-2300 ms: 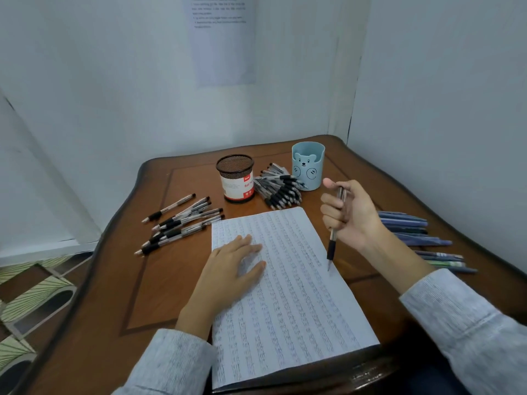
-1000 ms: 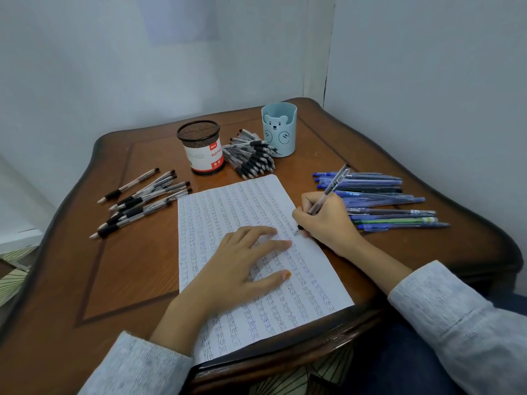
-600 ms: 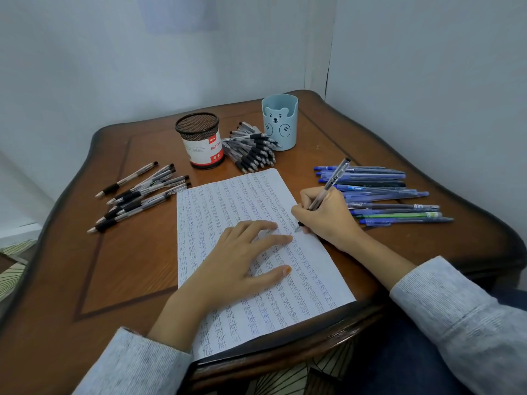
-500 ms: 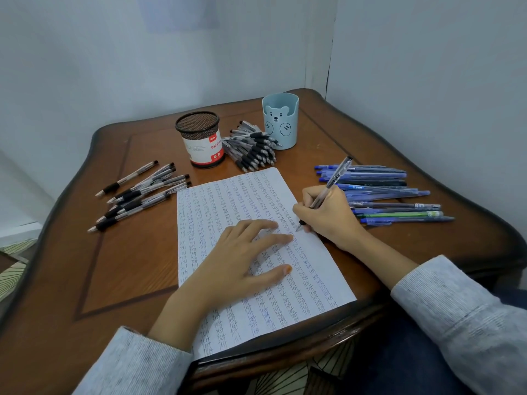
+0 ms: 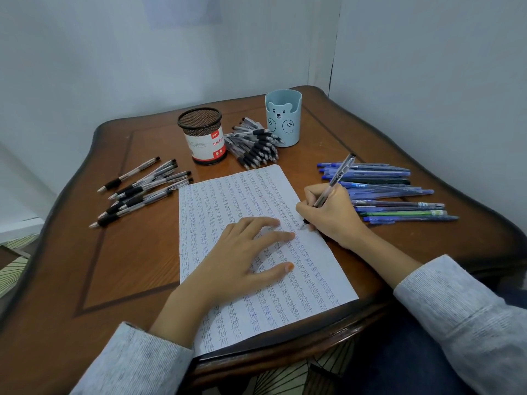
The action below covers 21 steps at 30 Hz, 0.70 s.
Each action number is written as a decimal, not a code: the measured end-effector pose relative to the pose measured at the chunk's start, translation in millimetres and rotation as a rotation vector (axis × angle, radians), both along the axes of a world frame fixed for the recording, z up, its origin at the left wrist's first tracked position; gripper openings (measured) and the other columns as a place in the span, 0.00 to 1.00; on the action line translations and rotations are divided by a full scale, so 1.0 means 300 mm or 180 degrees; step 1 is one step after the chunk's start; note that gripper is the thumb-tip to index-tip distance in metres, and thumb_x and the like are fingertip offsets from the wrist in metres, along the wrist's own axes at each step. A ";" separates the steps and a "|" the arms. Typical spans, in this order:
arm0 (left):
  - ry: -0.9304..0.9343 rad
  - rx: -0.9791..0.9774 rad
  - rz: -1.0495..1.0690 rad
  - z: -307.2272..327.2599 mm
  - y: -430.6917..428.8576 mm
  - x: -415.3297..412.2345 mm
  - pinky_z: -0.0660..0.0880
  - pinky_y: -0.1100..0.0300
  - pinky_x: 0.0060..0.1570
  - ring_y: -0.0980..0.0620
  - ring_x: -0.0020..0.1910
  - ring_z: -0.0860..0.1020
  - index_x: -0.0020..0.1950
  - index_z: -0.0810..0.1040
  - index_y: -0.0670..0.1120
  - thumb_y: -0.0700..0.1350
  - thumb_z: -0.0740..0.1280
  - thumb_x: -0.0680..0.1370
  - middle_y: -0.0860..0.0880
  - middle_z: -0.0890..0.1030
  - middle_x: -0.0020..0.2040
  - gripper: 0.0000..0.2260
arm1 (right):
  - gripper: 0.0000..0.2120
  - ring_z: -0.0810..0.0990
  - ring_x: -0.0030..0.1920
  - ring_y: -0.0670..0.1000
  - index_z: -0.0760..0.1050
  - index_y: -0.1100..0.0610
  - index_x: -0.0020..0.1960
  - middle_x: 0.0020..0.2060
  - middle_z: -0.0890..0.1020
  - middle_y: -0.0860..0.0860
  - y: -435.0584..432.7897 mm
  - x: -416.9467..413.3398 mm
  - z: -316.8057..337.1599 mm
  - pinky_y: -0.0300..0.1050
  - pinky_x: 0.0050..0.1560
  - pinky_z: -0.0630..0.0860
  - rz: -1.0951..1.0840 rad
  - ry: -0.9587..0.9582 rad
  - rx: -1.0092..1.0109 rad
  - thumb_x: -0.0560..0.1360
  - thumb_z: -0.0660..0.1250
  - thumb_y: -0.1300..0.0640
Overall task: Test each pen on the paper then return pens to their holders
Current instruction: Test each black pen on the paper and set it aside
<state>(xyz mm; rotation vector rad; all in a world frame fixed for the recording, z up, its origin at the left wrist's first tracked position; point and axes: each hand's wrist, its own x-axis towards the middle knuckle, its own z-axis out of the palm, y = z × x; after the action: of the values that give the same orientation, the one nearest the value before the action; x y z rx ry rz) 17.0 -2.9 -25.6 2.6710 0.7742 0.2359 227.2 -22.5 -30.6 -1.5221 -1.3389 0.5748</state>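
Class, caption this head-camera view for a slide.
Right hand tests a pen on paper held flat by the left hand.

- The counter (image 5: 128, 266) is dark brown wood, varnished smooth, with a soft gloss.
- The paper (image 5: 228, 195) is a thin, matt white sheet covered in blue ink.
- The mesh holder (image 5: 204, 125) is dark metal mesh with a glossy printed label.
- The bear holder (image 5: 283, 121) is smooth, pale blue plastic, almost matt.
- The black-grip pens (image 5: 142, 192) and the writing pen (image 5: 338, 178) have clear, shiny plastic barrels.
- The blue pens (image 5: 385, 178) are translucent plastic.
- The sleeves (image 5: 137, 363) are grey ribbed knit cloth.
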 end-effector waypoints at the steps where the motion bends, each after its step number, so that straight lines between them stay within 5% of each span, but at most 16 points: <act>1: -0.0004 -0.0002 0.0001 0.000 0.000 -0.001 0.50 0.64 0.66 0.64 0.70 0.55 0.70 0.65 0.64 0.69 0.53 0.75 0.64 0.62 0.70 0.25 | 0.15 0.79 0.26 0.52 0.67 0.66 0.29 0.26 0.70 0.56 0.001 0.002 0.000 0.46 0.28 0.74 0.0001 0.0008 -0.0012 0.72 0.67 0.69; 6: 0.0004 0.0032 0.0004 -0.003 0.002 0.000 0.50 0.64 0.66 0.64 0.70 0.55 0.70 0.65 0.65 0.69 0.53 0.75 0.64 0.61 0.70 0.25 | 0.16 0.76 0.25 0.51 0.65 0.62 0.28 0.25 0.70 0.55 0.007 0.002 -0.007 0.38 0.26 0.72 -0.0065 -0.0015 0.0156 0.72 0.66 0.70; 11: -0.0022 -0.0014 0.0005 -0.002 -0.001 0.000 0.51 0.63 0.67 0.64 0.70 0.55 0.71 0.65 0.64 0.69 0.52 0.75 0.63 0.61 0.71 0.25 | 0.16 0.76 0.23 0.47 0.66 0.64 0.29 0.25 0.69 0.55 0.003 0.006 -0.006 0.44 0.28 0.72 -0.0002 -0.0014 0.0106 0.72 0.67 0.70; 17: -0.0087 0.0023 -0.0005 -0.006 0.000 0.000 0.51 0.64 0.67 0.65 0.70 0.55 0.70 0.65 0.64 0.68 0.54 0.76 0.64 0.62 0.70 0.24 | 0.14 0.75 0.29 0.65 0.66 0.67 0.30 0.26 0.70 0.62 0.006 0.000 -0.006 0.48 0.30 0.72 -0.0040 -0.0171 0.0160 0.72 0.66 0.70; 21: -0.0125 0.0010 0.0001 -0.008 0.002 -0.002 0.51 0.64 0.67 0.65 0.70 0.55 0.70 0.66 0.64 0.67 0.57 0.77 0.63 0.62 0.70 0.23 | 0.16 0.70 0.20 0.51 0.67 0.62 0.31 0.28 0.72 0.60 0.001 0.013 0.009 0.36 0.18 0.63 -0.0077 0.0884 -0.0112 0.75 0.65 0.67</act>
<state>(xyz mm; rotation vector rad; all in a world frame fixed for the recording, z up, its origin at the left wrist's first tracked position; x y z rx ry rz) 16.3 -2.4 -28.1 2.6609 0.7629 0.2893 231.1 -22.2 -27.9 -1.4253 -1.1010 0.7675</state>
